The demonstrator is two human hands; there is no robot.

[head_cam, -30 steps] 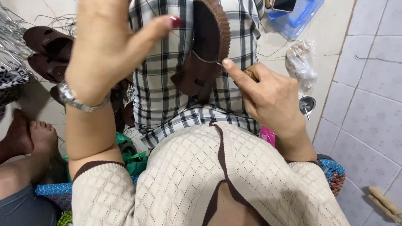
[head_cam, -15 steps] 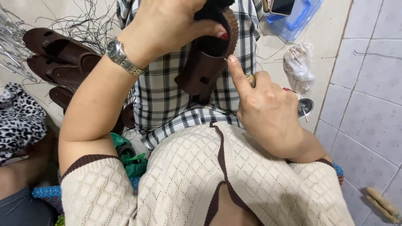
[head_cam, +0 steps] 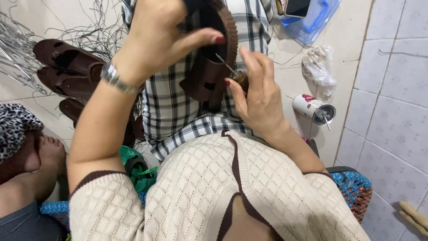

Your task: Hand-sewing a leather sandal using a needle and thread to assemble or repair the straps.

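Sandal (head_cam: 214, 67), brown, 1 piece: upper centre of frame, held up over a checked cloth (head_cam: 178, 111) on the lap, sole edge turned toward the right.

Left hand (head_cam: 160, 35): upper centre, clasped round the sandal from the left, thumb with red nail pressed against its inner side. Metal watch (head_cam: 113, 78) on the wrist.

Right hand (head_cam: 258, 96): centre, just right of the sandal, fingers pinched together round the brown handle of an awl (head_cam: 236, 76). Thin metal tip of the awl touches the sandal near its rim.

Sandals (head_cam: 67, 67), brown, at least 3: left of frame, lying on the floor beside the cloth.

Wire hangers (head_cam: 18, 58), a bundle: far left edge. Loose dark threads (head_cam: 89, 31) scattered above the sandals.

Blue tub (head_cam: 318, 20): top right, partly cut off.

Clear bag (head_cam: 318, 64), knotted: right of centre, on the floor.

Small white can (head_cam: 314, 109) with red marks: below the bag, lying on its side.

Another person's foot (head_cam: 44, 154): lower left, beside a spotted fabric (head_cam: 15, 127).

Tiled wall (head_cam: 392, 89): right edge.
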